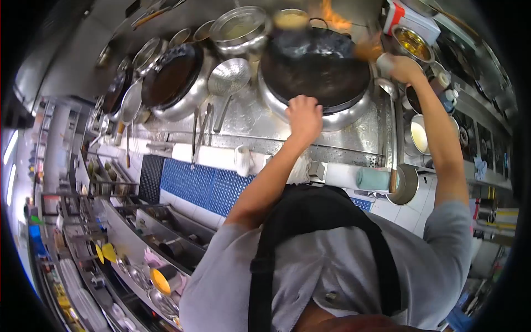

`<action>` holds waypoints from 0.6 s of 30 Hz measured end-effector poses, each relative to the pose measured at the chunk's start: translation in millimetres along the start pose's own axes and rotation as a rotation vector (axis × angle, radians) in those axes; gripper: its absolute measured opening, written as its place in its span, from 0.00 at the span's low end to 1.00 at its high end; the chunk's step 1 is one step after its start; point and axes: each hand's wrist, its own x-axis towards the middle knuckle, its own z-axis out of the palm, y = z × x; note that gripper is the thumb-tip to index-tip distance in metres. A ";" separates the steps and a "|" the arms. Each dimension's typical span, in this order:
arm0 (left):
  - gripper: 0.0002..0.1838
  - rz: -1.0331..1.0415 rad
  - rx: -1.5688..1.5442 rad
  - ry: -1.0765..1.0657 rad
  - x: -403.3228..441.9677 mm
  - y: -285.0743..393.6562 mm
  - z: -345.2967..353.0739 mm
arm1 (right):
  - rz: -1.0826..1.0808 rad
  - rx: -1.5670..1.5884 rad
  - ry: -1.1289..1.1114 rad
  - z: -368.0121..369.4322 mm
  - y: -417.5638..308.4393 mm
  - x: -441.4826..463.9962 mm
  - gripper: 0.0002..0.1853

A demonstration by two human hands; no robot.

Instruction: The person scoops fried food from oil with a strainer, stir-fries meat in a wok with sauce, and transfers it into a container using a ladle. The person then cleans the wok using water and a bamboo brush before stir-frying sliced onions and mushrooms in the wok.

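Note:
A large black wok sits tilted on a round steel burner ring. My left hand is closed over its near edge, with the fingers curled at the rim. On the right, my right hand is closed around the pale grip of what looks like a wok brush. Its brown end is blurred and hangs over the wok's right edge. Orange flame rises behind the wok. Beside it on the right, a long-handled ladle lies on the counter.
Left of the wok are a perforated skimmer, a second dark wok and a steel pot. At the right stand a bowl of yellow oil, bottles and a steel pot. A white towel lines the counter's front.

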 end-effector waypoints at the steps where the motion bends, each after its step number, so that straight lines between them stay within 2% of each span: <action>1: 0.12 0.009 0.171 -0.123 4.1 -2.1 14.9 | 0.005 0.005 0.365 27.2 39.5 15.7 0.35; 2: 0.14 0.001 0.274 -0.246 5.3 0.0 20.7 | 0.003 0.023 0.736 46.4 56.8 29.0 0.34; 4: 0.13 0.026 0.215 -0.232 -14.1 -9.9 38.4 | 0.111 0.773 0.600 20.1 -7.1 -81.5 0.33; 6: 0.13 0.003 0.209 -0.245 -24.0 -12.3 34.4 | 0.039 0.956 0.645 80.3 -14.2 -123.4 0.34; 8: 0.13 0.012 0.195 -0.247 -27.5 -14.8 37.0 | -0.112 0.889 0.819 177.9 -11.7 -151.1 0.34; 12: 0.13 0.000 0.189 -0.258 -37.2 -21.8 39.7 | 0.010 0.766 0.579 280.6 -38.2 -231.9 0.35; 15: 0.13 0.013 0.147 -0.230 -41.1 -18.7 38.3 | 0.258 0.532 0.043 299.9 -19.4 -241.8 0.35; 16: 0.13 0.012 0.136 -0.239 -41.0 -16.7 37.7 | 0.161 0.571 0.172 300.6 -17.5 -247.3 0.34; 18: 0.13 0.007 0.122 -0.236 -33.0 -14.4 35.2 | 0.235 0.411 0.277 282.5 -8.4 -256.7 0.32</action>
